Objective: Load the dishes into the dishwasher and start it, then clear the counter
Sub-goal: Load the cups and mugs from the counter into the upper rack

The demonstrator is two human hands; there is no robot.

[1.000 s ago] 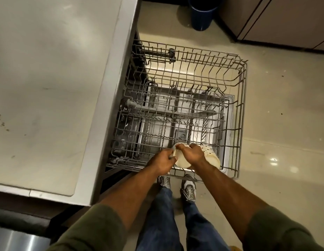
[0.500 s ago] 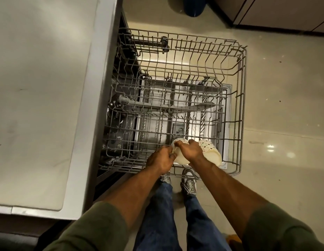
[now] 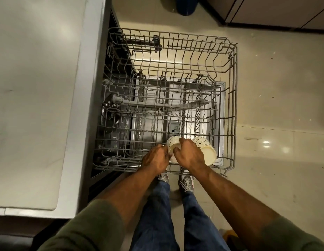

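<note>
Gripping, as before, both hands (image 3: 173, 156) seemingly on one patterned cup (image 3: 173, 144) in rack (image 3: 231, 98).

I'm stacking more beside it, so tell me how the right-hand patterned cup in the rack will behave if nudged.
The patterned cup lies tilted on the wire rack, so it may roll or shift. It looks like glazed ceramic: probably rigid, slippery and chip-prone against the wires.

wire rack (image 3: 231, 98), two patterned cups (image 3: 202, 144)

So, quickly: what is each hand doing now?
Left hand: grips the left cup.
Right hand: curled over the same cup, beside the right cup.
</note>
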